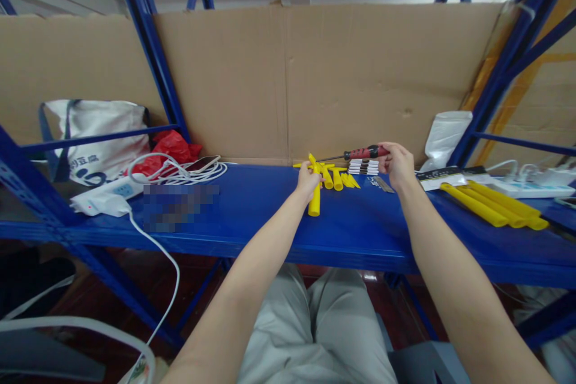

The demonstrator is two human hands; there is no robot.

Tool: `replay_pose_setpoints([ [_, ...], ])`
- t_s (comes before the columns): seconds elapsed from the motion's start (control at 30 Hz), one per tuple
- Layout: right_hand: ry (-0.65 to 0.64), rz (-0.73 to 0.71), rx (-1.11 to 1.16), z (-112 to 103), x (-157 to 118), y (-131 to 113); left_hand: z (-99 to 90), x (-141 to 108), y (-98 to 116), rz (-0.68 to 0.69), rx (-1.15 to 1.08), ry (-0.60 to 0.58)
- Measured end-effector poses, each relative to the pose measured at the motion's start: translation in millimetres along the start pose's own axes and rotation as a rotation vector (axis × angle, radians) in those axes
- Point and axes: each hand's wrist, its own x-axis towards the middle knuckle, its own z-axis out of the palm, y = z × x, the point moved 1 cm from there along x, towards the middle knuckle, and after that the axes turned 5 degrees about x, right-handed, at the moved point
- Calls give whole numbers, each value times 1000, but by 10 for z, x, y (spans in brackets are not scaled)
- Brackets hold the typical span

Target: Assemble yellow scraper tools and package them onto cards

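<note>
the left hand's fingers (303,175) are gripping a yellow tube (314,199) above the blue bench (252,207), near its front edge; yellow pieces (337,179) are lying just right; the right hand's fingers (387,155) are holding a screwdriver (362,153) pointing left toward the tube.

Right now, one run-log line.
left hand: holding yellow tube | right hand: holding red-black screwdriver, tip near tube's top | blue shelf: long yellow tubes at right
</note>
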Motion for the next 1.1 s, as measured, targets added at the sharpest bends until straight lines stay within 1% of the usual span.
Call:
replay_pose_setpoints([
  [0.13, 4, 66, 28, -5, -6, -22, 2, 12, -17, 27, 13, -10],
  [0.3, -31, 98, -55, -22, -6, 4, -8, 30, -24, 32, 15, -3],
  [0.5, 43, 82, -101, -34, 13, 41, -9, 26, -20, 29, 35, 15],
  [0.6, 52, 97, -89, -41, 23, 61, -10, 25, -22, 27, 41, 14],
  [0.73, 11, 124, -16, -53, 22, 57, -13, 29, -25, 33, 33, 10],
  [0.93, -126, 152, 135, -47, 18, -7, -17, 26, -16, 25, 38, 21],
  [1.1, -137, 153, 128, -47, 17, -9, -22, 18, -8, 25, 37, 22],
])
